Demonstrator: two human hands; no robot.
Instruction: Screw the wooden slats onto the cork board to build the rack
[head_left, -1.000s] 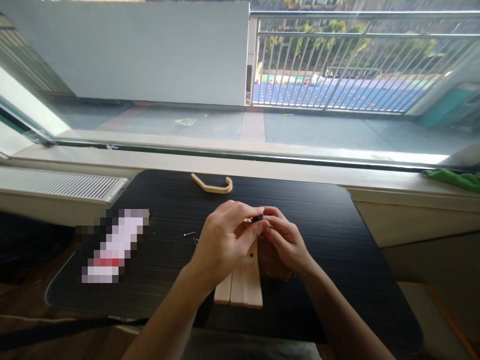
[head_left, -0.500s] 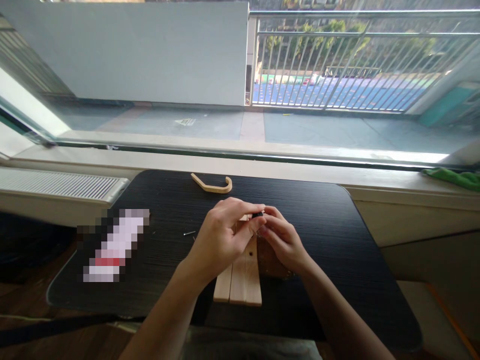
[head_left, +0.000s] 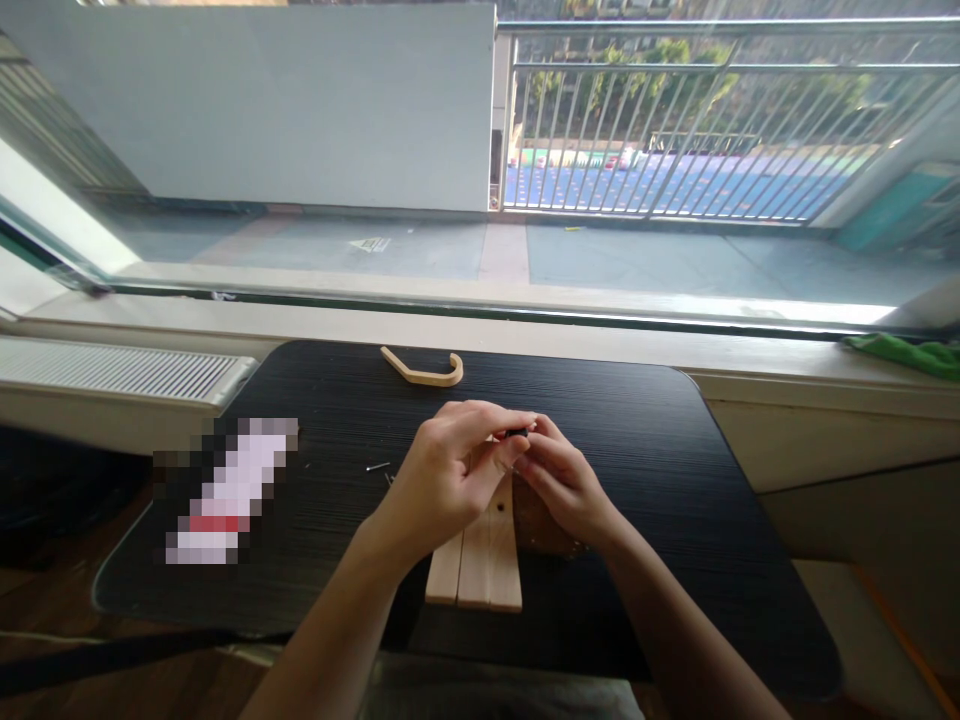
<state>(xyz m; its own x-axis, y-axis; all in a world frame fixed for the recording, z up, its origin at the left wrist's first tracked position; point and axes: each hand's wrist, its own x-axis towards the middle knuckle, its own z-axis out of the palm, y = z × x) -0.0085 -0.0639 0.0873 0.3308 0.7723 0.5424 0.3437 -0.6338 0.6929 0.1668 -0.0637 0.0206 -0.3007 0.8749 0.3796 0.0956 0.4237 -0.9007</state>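
Note:
My left hand [head_left: 450, 465] pinches a small black piece [head_left: 516, 433] between thumb and forefinger. Against those fingertips, my right hand [head_left: 564, 482] has its fingers closed; what they grip, if anything, is hidden. Under both hands lies a slatted piece of light wood [head_left: 486, 575], with a dark round hole near its right edge. A brown object [head_left: 546, 525], its kind unclear, shows beneath my right hand. Beyond the hands a bent wooden hook [head_left: 429, 378] lies on the black table [head_left: 600, 400].
A thin metal screw or nail [head_left: 378, 467] lies left of my left hand, with more small metal bits beside it. A blurred pale and red item [head_left: 238, 485] is at the table's left. Past the far edge are a windowsill [head_left: 450, 328], a radiator [head_left: 127, 365] and a green cloth [head_left: 907, 355].
Both hands stay together over the wood and shift only slightly. The right fingertips have moved a little lower and farther behind the left ones. The other things lie as before.

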